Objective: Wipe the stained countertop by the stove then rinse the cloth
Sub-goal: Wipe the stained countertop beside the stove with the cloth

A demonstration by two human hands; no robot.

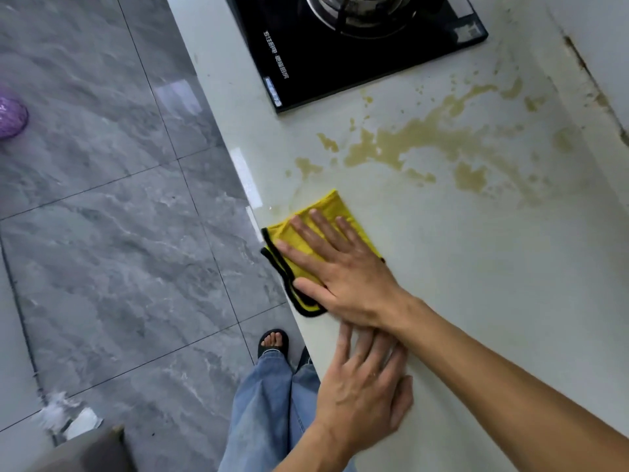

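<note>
The right hand (343, 270) lies flat on a yellow cloth (323, 226) with its fingers straight and spread, pressing the cloth down on the pale tabletop (476, 267). The cloth is folded and has a black edge. It sits under the fingers and palm of this hand, close to the front edge of the tabletop. Part of the cloth sticks out past the fingertips and past the thumb side.

The left hand (367, 386) lies flat on the tabletop too, just behind the right hand's wrist, nearer to the person. Its fingers are straight and hold nothing. The tips of its fingers reach under the right wrist, and it looks a bit blurry.

Beyond the right hand's fingertips there is a big brownish-yellow stain (425, 137) on the tabletop. It spreads in splashes and blobs toward the wall side. The cloth is just short of the nearest small splashes and does not cover the big part of the stain.

Farther away, past the stain, is a black stove (340, 63) with a metal burner ring at the top.

To the thumb side of the right hand, down below the tabletop edge, is a grey tile floor (102, 216). The person's blue jeans (272, 403) and a foot in a black sandal (274, 342) show near the left hand. A purple thing (10, 117) sits on the floor at the far side; I cannot tell what it is.
</note>
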